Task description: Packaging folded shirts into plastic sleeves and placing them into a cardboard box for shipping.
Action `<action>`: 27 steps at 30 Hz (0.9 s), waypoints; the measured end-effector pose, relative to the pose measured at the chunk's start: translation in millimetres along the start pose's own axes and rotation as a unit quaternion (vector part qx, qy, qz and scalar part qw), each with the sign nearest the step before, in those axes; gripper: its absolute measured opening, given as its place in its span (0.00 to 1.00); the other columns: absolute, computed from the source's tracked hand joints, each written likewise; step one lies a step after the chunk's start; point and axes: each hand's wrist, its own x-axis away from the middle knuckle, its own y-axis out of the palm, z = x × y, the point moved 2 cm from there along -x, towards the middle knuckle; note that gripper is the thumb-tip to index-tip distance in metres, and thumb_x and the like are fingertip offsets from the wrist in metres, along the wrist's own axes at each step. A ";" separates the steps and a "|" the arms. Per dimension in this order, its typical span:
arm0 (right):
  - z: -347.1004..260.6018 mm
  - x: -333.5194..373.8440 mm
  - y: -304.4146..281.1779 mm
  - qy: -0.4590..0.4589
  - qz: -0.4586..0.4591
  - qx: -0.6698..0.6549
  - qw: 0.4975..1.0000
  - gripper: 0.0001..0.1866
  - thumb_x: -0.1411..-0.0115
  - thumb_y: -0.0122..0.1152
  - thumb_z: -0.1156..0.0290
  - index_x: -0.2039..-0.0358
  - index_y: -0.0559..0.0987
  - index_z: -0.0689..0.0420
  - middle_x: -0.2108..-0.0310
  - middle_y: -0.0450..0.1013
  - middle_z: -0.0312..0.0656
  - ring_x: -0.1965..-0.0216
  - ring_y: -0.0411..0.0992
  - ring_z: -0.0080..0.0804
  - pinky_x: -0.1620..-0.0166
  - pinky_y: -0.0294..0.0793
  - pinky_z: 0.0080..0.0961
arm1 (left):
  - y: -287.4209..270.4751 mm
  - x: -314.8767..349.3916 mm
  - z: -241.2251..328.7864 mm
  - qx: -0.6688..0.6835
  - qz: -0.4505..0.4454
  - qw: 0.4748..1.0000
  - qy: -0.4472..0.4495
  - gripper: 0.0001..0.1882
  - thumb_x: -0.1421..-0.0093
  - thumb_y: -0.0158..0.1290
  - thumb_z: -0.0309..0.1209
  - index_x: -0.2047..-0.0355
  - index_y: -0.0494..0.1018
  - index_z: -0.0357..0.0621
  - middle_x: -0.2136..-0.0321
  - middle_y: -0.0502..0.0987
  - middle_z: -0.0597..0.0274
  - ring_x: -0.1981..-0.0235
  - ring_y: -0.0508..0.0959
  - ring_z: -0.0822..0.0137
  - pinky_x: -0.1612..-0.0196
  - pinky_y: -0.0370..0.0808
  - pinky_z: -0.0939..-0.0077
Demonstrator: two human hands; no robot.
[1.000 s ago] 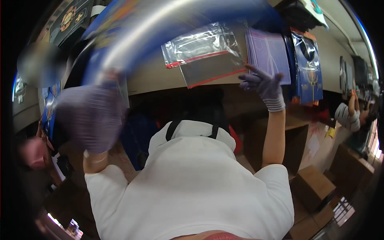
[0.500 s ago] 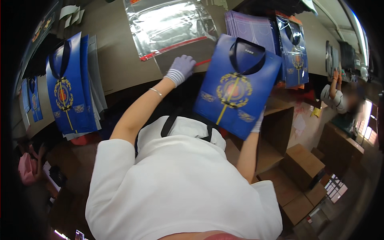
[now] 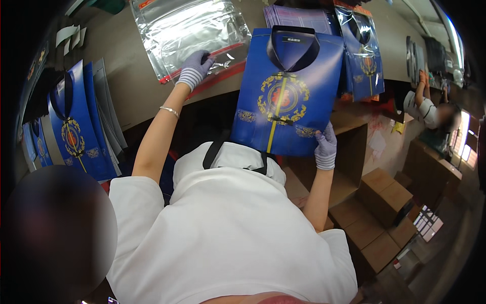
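My right hand (image 3: 326,147), in a striped pale glove, grips the lower right corner of a blue shirt-shaped paper piece (image 3: 258,104) with a black collar loop and a yellow wreath emblem. It is held up in front of me, its upper part over the table edge. At the near edge of a pile of clear plastic bags (image 3: 185,35) with red strips, my gloved left hand (image 3: 196,68) pinches the top bag's opening, fingers bent and thumb to the right.
More blue shirt-shaped pieces (image 3: 76,126) stand at the left; wrapped ones (image 3: 362,61) hang at the right table edge beside a lilac stack (image 3: 296,17). Cardboard boxes (image 3: 385,195) fill the lower right. One person (image 3: 428,109) is at the far right, another blurred head (image 3: 61,233) close at left.
My left hand has moved left and up onto the edge of the plastic bags. The blue shirt-shaped piece has turned more upright and shifted left. A blurred head has appeared at the lower left.
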 end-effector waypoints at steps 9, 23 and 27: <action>-11.2 -6.8 -12.7 -0.002 -0.022 -0.048 0.999 0.28 0.48 0.59 0.71 0.47 0.65 0.65 0.53 0.68 0.39 0.52 0.65 0.26 0.47 0.60 0.21 | 44.5 55.6 82.6 0.666 -0.190 0.700 -0.174 0.25 0.49 0.58 0.32 0.52 0.66 0.36 0.61 0.74 0.60 0.61 0.73 0.69 0.56 0.72 0.74; -28.7 38.1 42.8 -0.104 0.168 0.082 0.977 0.34 0.49 0.64 0.61 0.45 0.60 0.56 0.48 0.59 0.42 0.50 0.60 0.35 0.48 0.63 0.35 | -19.7 64.6 156.3 0.720 -0.160 0.672 -0.068 0.26 0.46 0.56 0.37 0.51 0.64 0.35 0.61 0.73 0.59 0.61 0.73 0.69 0.55 0.70 0.76; -10.6 36.2 -3.9 -0.216 0.252 0.150 0.931 0.24 0.48 0.63 0.68 0.53 0.66 0.66 0.56 0.66 0.41 0.61 0.65 0.29 0.55 0.67 0.28 | -21.0 38.1 101.4 0.223 -0.139 0.960 0.098 0.17 0.47 0.54 0.35 0.59 0.69 0.42 0.66 0.74 0.58 0.63 0.75 0.65 0.60 0.73 0.72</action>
